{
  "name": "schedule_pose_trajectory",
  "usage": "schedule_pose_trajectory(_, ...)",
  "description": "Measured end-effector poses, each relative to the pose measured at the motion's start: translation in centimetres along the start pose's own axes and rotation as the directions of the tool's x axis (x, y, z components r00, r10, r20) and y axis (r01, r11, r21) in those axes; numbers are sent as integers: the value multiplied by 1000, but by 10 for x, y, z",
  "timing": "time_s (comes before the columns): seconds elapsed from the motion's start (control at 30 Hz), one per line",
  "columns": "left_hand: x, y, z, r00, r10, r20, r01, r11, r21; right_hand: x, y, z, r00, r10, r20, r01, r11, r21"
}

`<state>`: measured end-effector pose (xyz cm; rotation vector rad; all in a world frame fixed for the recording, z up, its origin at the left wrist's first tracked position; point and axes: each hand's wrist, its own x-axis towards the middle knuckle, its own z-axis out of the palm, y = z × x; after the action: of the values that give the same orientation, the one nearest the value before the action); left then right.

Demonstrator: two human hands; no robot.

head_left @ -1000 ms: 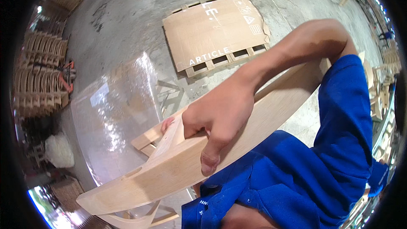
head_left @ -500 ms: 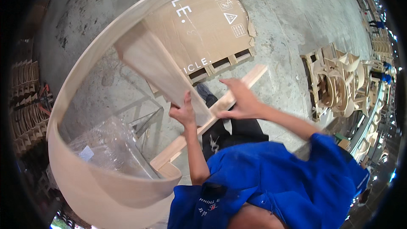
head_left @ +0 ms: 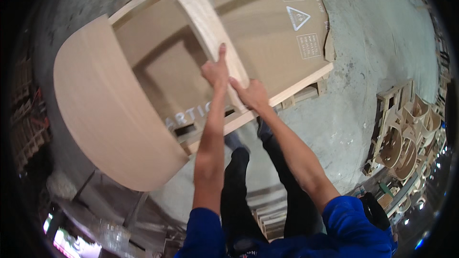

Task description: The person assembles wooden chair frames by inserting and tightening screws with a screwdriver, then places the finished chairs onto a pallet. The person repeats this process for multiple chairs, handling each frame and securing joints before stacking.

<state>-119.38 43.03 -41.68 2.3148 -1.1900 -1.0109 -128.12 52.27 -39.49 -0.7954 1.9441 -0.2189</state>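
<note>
Curved wooden frames (head_left: 406,138) stacked on grey concrete floor (head_left: 373,67).

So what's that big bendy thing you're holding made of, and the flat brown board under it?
The curved piece looks like pale bent plywood or veneer: smooth, unpainted, with faint grain. Both the left hand and the right hand grip its wooden crossbar. The flat brown sheet looks like cardboard, matte with printed symbols.

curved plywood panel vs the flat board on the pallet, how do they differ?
The curved plywood panel bows into an arc; the flat board lies level. The panel's face is plain, the board carries printed symbols. Both hands, left hand and right hand, grip the panel's slat; neither touches the board. Both are pale wood.
</note>
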Motion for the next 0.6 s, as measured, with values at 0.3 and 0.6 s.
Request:
schedule_pose_trajectory(0.3,157,-45,53,993,108,56,-87,952,-294,148,-42,87,998,-49,37,42,986,161)
schedule_pose_trajectory(0.6,79,-183,-117,478,695,-537,-622,700,352,211,-21,149,964,-51,-263,15,990,-137)
